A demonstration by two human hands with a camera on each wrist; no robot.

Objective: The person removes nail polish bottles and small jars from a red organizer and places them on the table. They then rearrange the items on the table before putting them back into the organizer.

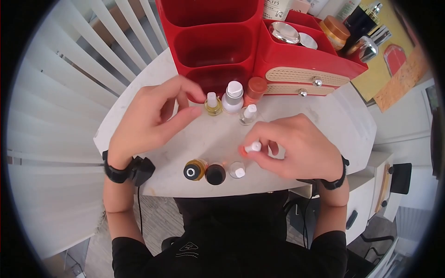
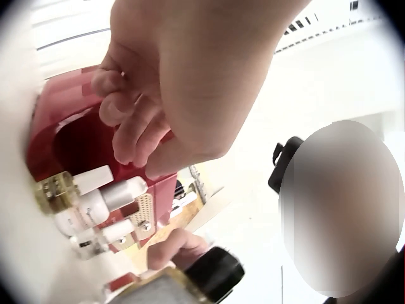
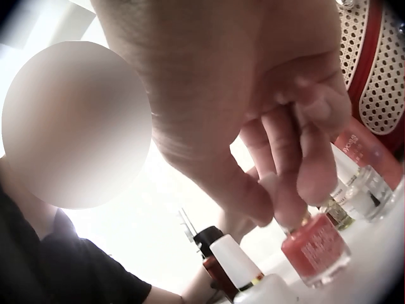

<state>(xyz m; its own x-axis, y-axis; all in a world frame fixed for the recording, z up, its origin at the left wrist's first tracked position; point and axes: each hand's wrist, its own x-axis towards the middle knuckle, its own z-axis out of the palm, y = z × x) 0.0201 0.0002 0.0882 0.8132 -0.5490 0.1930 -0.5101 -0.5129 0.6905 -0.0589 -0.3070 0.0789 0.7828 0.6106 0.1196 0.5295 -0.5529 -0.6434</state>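
Observation:
My right hand pinches the white cap of a coral nail polish bottle between thumb and fingers, at the right of the tabletop. Nothing is in my left hand; its thumb and fingers are apart, with the fingertips beside a small yellowish bottle with a white cap. Right of that bottle stand a white bottle, an orange bottle and a clear bottle with a white cap. Nearer my body are an amber bottle with a black cap, a dark-capped bottle and a white-capped bottle.
A red organizer with open bins stands at the back of the white tabletop. Beside it, a red box with woven drawers holds jars and cosmetics. White vertical blinds hang at the left.

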